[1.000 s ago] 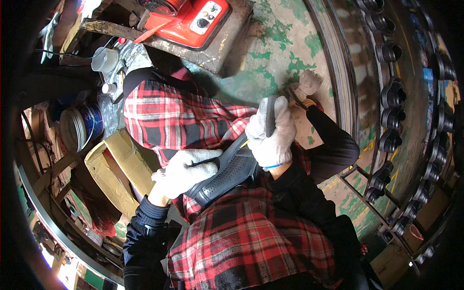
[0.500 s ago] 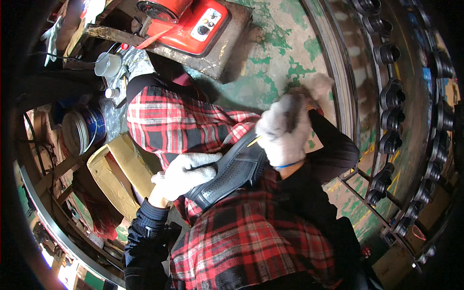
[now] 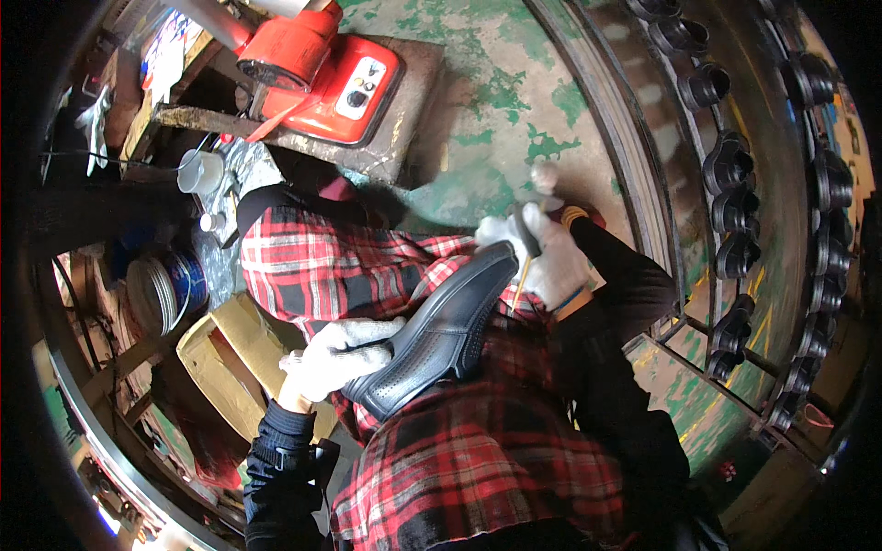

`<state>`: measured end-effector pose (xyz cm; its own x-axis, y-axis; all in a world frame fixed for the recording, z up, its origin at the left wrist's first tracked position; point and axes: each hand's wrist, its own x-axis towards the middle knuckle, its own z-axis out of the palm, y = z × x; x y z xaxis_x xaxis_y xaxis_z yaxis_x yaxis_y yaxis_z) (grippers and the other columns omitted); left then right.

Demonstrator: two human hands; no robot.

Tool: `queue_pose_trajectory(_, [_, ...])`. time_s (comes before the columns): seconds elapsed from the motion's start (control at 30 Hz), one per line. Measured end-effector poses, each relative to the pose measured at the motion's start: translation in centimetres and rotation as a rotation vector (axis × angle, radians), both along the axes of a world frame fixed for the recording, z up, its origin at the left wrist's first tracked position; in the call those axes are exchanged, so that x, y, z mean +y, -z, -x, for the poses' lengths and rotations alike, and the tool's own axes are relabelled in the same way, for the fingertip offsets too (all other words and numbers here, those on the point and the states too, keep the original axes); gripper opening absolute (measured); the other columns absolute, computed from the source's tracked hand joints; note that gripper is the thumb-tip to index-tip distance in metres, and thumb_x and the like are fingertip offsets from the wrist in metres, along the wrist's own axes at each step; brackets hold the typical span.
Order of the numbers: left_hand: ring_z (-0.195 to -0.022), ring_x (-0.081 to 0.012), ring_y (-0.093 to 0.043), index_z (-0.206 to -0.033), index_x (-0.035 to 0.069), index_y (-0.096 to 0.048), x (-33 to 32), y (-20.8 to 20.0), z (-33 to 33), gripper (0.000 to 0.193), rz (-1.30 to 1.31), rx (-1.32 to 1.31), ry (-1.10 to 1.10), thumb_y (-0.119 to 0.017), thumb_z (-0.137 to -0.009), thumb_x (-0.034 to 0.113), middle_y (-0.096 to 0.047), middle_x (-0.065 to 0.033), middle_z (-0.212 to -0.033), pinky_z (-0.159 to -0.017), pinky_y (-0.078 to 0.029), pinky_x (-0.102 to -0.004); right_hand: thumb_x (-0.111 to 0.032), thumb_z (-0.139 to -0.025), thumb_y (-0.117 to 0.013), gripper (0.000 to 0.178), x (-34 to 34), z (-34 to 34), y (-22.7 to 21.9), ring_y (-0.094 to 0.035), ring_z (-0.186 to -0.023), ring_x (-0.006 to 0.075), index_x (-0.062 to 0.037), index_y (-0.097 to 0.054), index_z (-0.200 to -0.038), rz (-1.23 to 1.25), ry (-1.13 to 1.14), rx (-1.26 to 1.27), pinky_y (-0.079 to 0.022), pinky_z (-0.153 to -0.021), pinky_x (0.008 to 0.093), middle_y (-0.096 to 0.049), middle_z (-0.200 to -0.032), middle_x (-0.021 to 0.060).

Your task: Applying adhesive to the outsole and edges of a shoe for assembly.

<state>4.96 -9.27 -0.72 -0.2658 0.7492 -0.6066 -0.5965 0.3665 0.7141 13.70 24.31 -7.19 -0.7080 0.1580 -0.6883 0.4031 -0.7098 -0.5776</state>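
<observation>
A black leather shoe (image 3: 432,321) with perforated sides lies slantwise across my lap, on the red plaid cloth (image 3: 331,266), its toe pointing to the upper right. My left hand (image 3: 338,356), in a white knit glove, grips the heel end. By the toe is my right hand (image 3: 542,253), also gloved, its fingers closed on a slim tool. Below the fingers sticks out the tool's thin yellowish end (image 3: 522,283); a dark curved piece (image 3: 526,230) lies across the fingers. A blurred pale round end (image 3: 544,176) shows beyond; whether it belongs to the tool I cannot tell.
A red machine (image 3: 340,92) stands on a worn wooden board ahead. To the left are a plastic cup (image 3: 199,172), a white-capped bottle (image 3: 211,222), a bucket (image 3: 152,285) and an open cardboard box (image 3: 230,367). Racks of black shoes (image 3: 735,211) line the right side.
My right hand has drawn back from over the shoe's upper to beside its toe, uncovering the toe. My left hand keeps its hold on the heel end. The view has shifted slightly.
</observation>
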Motion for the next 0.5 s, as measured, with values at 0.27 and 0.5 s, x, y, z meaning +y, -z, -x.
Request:
queue_pose_trajectory(0.27, [-0.109,-0.0151,-0.059,-0.139,0.002,-0.055,0.8,-0.8,0.0,0.069,0.004,0.122,0.034,-0.080,-0.077,0.023,-0.066,-0.0054,-0.119,-0.103,-0.042,-0.0323,-0.030,-0.102,-0.052,0.039,-0.7,1.3,-4.1,-0.069,-0.103,0.0350,0.0078,-0.062,-0.102,-0.259,-0.094,0.159,-0.053,-0.096,0.0449,-0.070,-0.107,0.0274])
queue_pose_trajectory(0.5, [-0.109,-0.0114,-0.060,-0.158,0.004,-0.032,0.5,-1.5,1.5,0.100,0.233,-0.147,0.222,-0.085,-0.073,0.011,-0.064,-0.0079,-0.131,-0.101,-0.045,-0.0283,-0.021,-0.090,-0.058,0.029,-1.3,2.6,-8.7,-0.066,-0.089,0.0254,0.0017,-0.066,-0.107,-1.100,-0.459,0.237,-0.051,-0.083,0.0350,-0.071,-0.098,0.0135])
